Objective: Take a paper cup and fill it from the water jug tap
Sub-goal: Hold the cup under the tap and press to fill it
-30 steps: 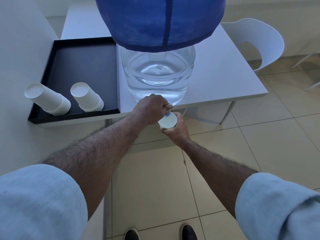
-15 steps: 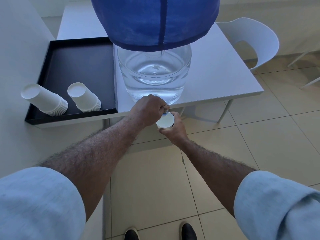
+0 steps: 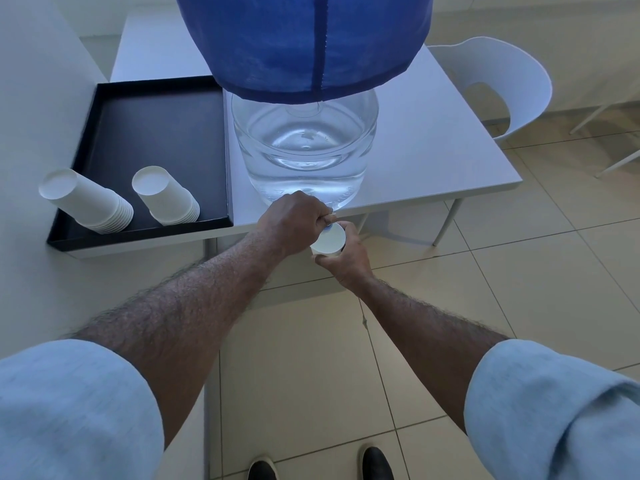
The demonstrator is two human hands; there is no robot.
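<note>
Your view looks down past both forearms at a white table (image 3: 433, 140) on a tiled floor (image 3: 519, 289). White chair (image 3: 502, 81) sits at the table's far right edge.

Water jug (image 3: 304, 143) stands at the table's near edge, clear lower body, partly filled with water. Blue fabric cover (image 3: 301, 39) drapes its upper part. Embossed marks low on the jug wall are too faint to read; no legible brand or label anywhere.

Black tray (image 3: 152, 133) lies just left of the jug, on the table. Two stacks of white paper cups lie tilted on their sides at its near end: the larger stack (image 3: 86, 202) far left, the smaller stack (image 3: 166, 197) beside it, apart from each other. No print on them.

Your left hand (image 3: 294, 223) is curled closed at the base of the jug, fingers pinched on the tap (image 3: 329, 227); only a small blue bit of it shows, the rest is hidden under your knuckles.

Your right hand (image 3: 346, 254) has its grip wrapped round the paper cup (image 3: 329, 241), thumb on the near side, fingers round the far side. Cup is upright, off the table edge, directly under the tap and touching or nearly touching it. Can't tell the water level inside, or whether water is flowing.

Black shoe tips (image 3: 375, 462) at the bottom edge.
</note>
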